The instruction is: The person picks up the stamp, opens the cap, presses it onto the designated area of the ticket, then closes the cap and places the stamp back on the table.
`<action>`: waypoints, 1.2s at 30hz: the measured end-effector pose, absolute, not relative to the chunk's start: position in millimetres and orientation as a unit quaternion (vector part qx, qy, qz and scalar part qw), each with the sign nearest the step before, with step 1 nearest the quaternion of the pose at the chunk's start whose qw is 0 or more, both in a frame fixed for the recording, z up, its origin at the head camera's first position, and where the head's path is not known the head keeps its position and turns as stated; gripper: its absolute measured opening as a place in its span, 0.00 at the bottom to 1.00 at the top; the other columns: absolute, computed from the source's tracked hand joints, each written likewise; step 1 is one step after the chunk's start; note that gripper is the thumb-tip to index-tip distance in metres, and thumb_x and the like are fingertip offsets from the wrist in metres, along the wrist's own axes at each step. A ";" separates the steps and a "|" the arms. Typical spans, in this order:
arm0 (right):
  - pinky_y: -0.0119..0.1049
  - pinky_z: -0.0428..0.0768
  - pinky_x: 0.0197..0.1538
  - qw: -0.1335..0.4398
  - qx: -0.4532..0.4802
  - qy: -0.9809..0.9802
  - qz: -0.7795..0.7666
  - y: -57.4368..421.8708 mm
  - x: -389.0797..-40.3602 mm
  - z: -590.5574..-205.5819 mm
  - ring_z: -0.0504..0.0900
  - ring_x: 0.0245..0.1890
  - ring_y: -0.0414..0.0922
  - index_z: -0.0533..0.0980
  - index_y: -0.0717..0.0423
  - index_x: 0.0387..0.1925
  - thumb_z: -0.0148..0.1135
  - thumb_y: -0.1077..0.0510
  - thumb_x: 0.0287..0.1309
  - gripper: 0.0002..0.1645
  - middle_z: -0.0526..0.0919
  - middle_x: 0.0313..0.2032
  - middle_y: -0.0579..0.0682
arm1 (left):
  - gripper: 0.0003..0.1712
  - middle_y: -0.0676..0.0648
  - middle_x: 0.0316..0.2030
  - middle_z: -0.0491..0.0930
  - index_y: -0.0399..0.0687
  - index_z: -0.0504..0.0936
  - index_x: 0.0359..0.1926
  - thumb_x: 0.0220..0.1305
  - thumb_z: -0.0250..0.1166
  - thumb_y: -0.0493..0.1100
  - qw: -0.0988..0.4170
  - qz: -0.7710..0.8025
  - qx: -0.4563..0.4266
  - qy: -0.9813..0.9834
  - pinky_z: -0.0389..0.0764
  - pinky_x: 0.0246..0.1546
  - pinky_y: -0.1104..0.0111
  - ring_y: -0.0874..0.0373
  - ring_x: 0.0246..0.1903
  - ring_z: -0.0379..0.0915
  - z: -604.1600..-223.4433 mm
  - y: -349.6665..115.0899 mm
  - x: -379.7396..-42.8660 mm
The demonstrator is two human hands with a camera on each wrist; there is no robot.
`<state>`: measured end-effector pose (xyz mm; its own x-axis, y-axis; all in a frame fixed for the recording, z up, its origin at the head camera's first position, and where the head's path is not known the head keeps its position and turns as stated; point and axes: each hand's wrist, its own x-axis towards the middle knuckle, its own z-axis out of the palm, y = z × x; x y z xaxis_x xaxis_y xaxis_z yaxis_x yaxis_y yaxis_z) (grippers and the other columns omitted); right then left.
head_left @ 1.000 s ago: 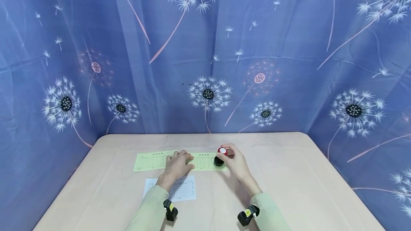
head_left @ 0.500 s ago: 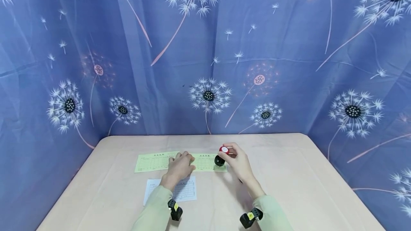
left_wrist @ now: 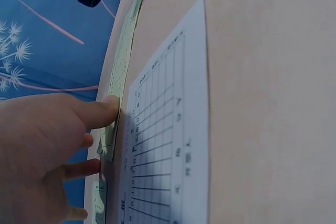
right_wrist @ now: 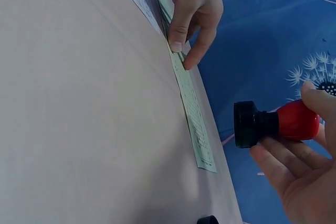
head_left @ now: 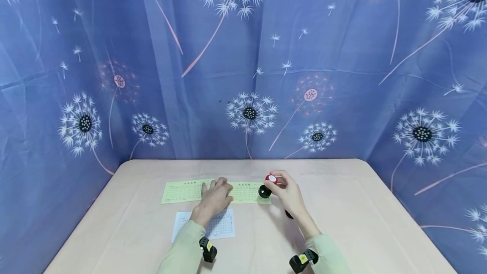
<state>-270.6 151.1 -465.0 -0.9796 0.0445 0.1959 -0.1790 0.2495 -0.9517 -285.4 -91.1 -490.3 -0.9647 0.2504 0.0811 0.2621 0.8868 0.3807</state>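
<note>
My right hand [head_left: 292, 195] holds a red-handled stamp [head_left: 264, 191] with a black base, pinched by its handle. In the right wrist view the stamp [right_wrist: 255, 124] hangs tilted, clear of the paper, near the right end of a light green printed form [head_left: 246, 193]. My left hand [head_left: 215, 200] rests with fingers spread where that form meets a second green form [head_left: 180, 193]. Thumb and fingertips touch the paper in the right wrist view. A white printed form [head_left: 223, 226] lies nearer, partly hidden under the left forearm.
A small black round piece, perhaps the stamp's cap [head_left: 289, 214], sits on the table beside the right wrist, partly covered by it. The pale table [head_left: 361, 223] is bordered behind and at the sides by a blue dandelion-print curtain [head_left: 205, 117].
The stamp has risen off the right green form and shifted slightly right in my right hand. The black round piece has come out from behind the right wrist. My left hand stays on the forms.
</note>
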 end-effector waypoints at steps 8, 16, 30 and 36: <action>0.31 0.86 0.42 0.085 0.035 -0.782 0.616 155.0 -269.7 -466.0 0.84 0.35 0.38 0.79 0.57 0.50 0.72 0.57 0.57 0.20 0.87 0.40 0.58 | 0.18 0.46 0.61 0.75 0.48 0.82 0.57 0.68 0.62 0.46 0.032 -0.211 -0.130 -0.968 0.47 0.70 0.31 0.43 0.63 0.66 -489.4 -91.1 -285.8; 0.33 0.86 0.43 0.085 0.043 -0.779 0.619 157.4 -268.5 -465.8 0.85 0.35 0.38 0.78 0.60 0.51 0.72 0.57 0.58 0.21 0.86 0.40 0.58 | 0.16 0.48 0.56 0.79 0.49 0.83 0.54 0.68 0.62 0.46 0.054 -0.252 -0.130 -0.957 0.64 0.65 0.44 0.47 0.58 0.71 -484.4 -96.1 -286.1; 0.35 0.87 0.43 0.070 0.062 -0.764 0.639 160.8 -267.5 -462.1 0.87 0.37 0.43 0.77 0.62 0.52 0.71 0.59 0.57 0.22 0.86 0.41 0.62 | 0.13 0.53 0.49 0.82 0.50 0.84 0.52 0.69 0.61 0.45 0.045 -0.283 -0.156 -0.945 0.81 0.47 0.58 0.56 0.46 0.80 -475.4 -109.4 -275.3; 0.36 0.87 0.43 0.070 0.068 -0.763 0.639 162.1 -267.4 -461.8 0.88 0.39 0.48 0.77 0.62 0.53 0.71 0.59 0.58 0.22 0.86 0.42 0.64 | 0.13 0.52 0.48 0.82 0.51 0.85 0.51 0.68 0.62 0.43 0.051 -0.266 -0.172 -0.947 0.80 0.49 0.57 0.57 0.44 0.80 -479.0 -114.7 -265.7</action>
<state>-267.4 162.1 -461.8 -0.9811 -0.0144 0.1929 -0.1924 0.1748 -0.9656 -265.7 -114.7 -479.0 -0.9357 0.2986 0.1880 0.3528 0.7994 0.4862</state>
